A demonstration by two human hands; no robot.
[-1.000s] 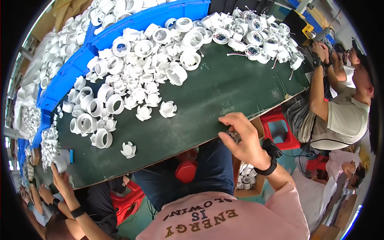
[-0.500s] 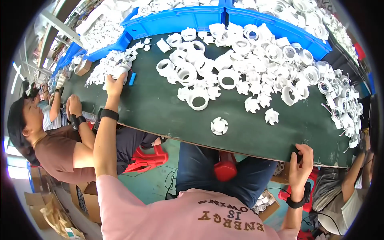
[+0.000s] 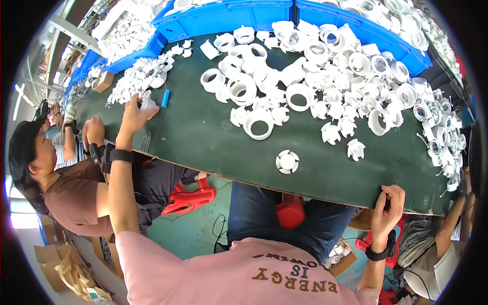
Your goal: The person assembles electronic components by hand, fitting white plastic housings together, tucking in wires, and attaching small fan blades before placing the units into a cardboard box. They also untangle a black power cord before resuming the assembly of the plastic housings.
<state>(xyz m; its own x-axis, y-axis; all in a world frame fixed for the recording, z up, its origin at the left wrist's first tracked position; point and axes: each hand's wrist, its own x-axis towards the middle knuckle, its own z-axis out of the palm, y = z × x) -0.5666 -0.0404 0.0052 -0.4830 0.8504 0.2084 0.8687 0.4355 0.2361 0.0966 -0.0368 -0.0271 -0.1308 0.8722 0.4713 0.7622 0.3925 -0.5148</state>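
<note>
My left hand (image 3: 133, 117) grips a white round part (image 3: 148, 102) beside a small blue cylinder (image 3: 165, 98) on a dark green table (image 3: 213, 150); my loosely curled right hand (image 3: 388, 209) is at its near edge. White rings (image 3: 253, 90) lie heaped before blue bins (image 3: 229, 20).

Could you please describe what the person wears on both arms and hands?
The pink sleeves are short. The left hand and right hand are gloveless. The left one wears a black wrist band; the right one, a black wrist strap with a dark boxy piece.
</note>
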